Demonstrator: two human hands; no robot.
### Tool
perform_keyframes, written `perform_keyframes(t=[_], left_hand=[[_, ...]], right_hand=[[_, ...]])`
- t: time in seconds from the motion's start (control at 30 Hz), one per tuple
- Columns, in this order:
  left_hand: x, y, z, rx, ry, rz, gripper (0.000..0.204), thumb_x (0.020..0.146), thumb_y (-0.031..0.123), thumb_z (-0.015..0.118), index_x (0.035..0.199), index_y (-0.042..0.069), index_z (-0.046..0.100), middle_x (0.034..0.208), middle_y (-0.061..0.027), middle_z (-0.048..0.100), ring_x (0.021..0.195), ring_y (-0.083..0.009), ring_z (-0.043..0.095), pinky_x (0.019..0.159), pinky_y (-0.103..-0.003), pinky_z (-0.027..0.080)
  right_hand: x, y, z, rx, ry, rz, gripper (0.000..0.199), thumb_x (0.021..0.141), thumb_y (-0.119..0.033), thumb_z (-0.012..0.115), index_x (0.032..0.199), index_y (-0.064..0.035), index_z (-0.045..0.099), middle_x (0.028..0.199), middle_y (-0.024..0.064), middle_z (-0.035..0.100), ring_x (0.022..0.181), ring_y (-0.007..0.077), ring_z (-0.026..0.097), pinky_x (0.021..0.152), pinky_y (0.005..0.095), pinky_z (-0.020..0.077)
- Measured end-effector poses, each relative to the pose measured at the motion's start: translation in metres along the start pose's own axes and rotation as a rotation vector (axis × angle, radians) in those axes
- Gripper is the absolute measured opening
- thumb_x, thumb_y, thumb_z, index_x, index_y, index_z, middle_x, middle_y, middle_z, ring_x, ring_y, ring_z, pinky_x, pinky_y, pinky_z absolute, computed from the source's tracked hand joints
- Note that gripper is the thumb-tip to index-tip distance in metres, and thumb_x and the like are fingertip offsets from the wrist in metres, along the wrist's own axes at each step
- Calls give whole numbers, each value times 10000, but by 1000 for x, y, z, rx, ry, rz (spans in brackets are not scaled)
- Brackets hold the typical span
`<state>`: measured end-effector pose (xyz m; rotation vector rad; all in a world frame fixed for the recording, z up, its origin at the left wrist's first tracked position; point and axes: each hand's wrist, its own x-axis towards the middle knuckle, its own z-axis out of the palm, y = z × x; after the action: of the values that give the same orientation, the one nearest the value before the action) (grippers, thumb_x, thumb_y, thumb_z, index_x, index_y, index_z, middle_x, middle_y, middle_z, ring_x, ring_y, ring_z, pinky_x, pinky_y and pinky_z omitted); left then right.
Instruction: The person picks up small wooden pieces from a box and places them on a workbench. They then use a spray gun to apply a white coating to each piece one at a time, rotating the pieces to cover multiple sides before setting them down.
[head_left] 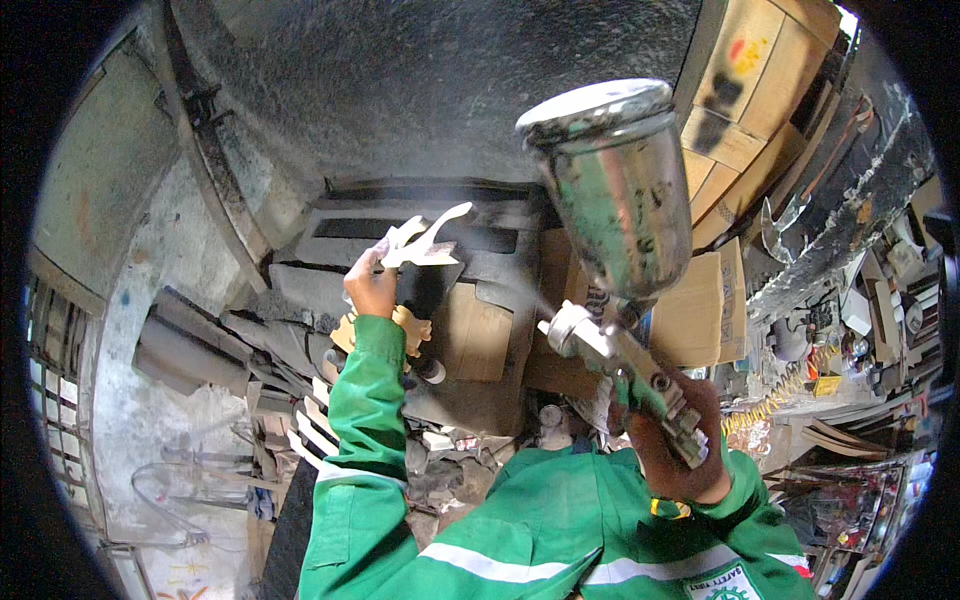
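Observation:
My left hand (372, 285) is raised at the middle left, its fingers pinched on a flat, cream-white cut-out piece (425, 248) with curved prongs. At the right, my right hand (678, 440) wraps round a metal spray gun (640, 372). A large, paint-smeared metal cup (620, 205) sits on top of the gun. Its nozzle points up and left toward the cut-out piece, apart from it, and a faint mist hangs between them. Whether a finger pulls the trigger is hidden. More cream cut-out pieces (410, 328) show behind my left forearm.
Behind the piece stands a dark, soot-coloured panel (350, 225) with cardboard (472, 330) against it. Several pale strips (315, 430) stick out beside my left sleeve. At the right are a yellow coiled hose (765, 408), cardboard boxes (705, 310) and a cluttered bench.

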<state>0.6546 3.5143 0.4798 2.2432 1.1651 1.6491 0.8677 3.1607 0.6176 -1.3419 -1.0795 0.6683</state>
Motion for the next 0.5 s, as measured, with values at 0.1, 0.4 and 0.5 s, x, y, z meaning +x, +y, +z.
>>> perform_keyframes(t=[0.1, 0.4, 0.5], left_hand=[[-2, 5, -7, 25, 3, 56, 231, 688, 2, 686, 917, 14, 657, 867, -124, 670, 732, -201, 640, 681, -295, 486], [-3, 41, -28, 263, -53, 285, 310, 621, 46, 704, 924, 110, 682, 769, -42, 601, 701, -237, 555, 644, -339, 468], [-3, 48, -23, 261, -73, 268, 325, 618, 47, 712, 935, 113, 689, 776, -40, 600, 714, -230, 553, 652, -330, 461]], right_hand=[[9, 7, -2, -112, 72, -169, 330, 823, -99, 606, 1121, 12, 520, 936, 129, 622, 823, 217, 610, 742, 326, 471], [24, 15, -7, 10, 58, -11, 281, 877, -156, 581, 1080, 30, 523, 809, 63, 609, 771, 136, 594, 693, 269, 474], [16, 17, 10, 54, 134, -34, 329, 821, -126, 637, 1087, 37, 532, 819, 93, 637, 773, 160, 622, 659, 298, 483]])
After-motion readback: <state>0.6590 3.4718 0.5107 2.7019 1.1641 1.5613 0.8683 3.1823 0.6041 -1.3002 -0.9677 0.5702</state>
